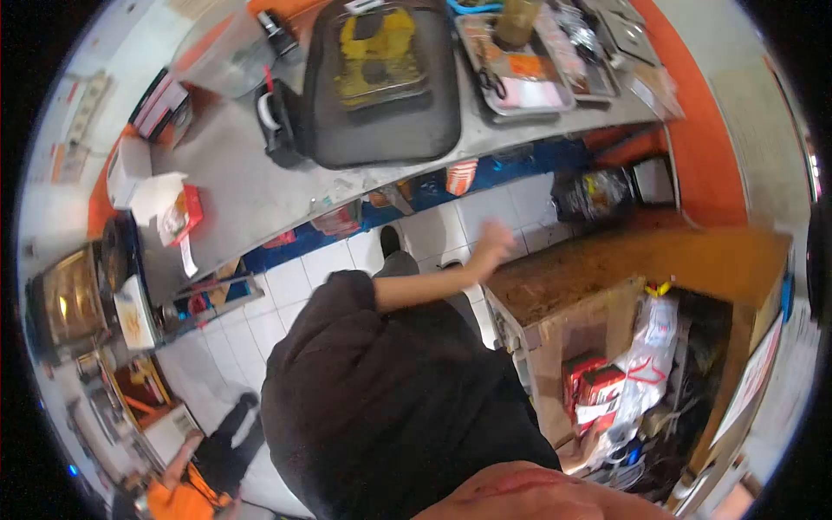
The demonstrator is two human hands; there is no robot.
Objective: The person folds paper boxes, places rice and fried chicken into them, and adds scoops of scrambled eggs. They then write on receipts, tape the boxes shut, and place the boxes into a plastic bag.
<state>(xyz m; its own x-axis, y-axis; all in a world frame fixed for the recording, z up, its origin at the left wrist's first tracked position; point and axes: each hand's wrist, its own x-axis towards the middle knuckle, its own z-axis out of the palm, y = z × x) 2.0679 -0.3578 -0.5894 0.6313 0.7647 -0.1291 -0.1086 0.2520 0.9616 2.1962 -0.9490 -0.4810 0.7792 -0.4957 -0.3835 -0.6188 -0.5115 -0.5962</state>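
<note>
My left hand (492,249) is smeared by motion, its arm stretched across my body to the right. It hovers over the tiled floor, beside the near edge of a brown wooden top (563,282). Low on the right, my right hand (585,451) reaches in among stored goods, partly hidden behind my chin. A clear plastic bag (646,364) lies right at its fingers; I cannot tell whether they grip it. Just above that hand sit red boxes (598,390), next to a cardboard panel (581,338).
A metal counter (234,173) ahead carries a dark tray (390,139) with a yellow-smeared container (381,61). Scissors (491,82) lie in a metal tray (529,104). A black tape dispenser (276,130) stands left. Another person in orange (186,494) is at lower left.
</note>
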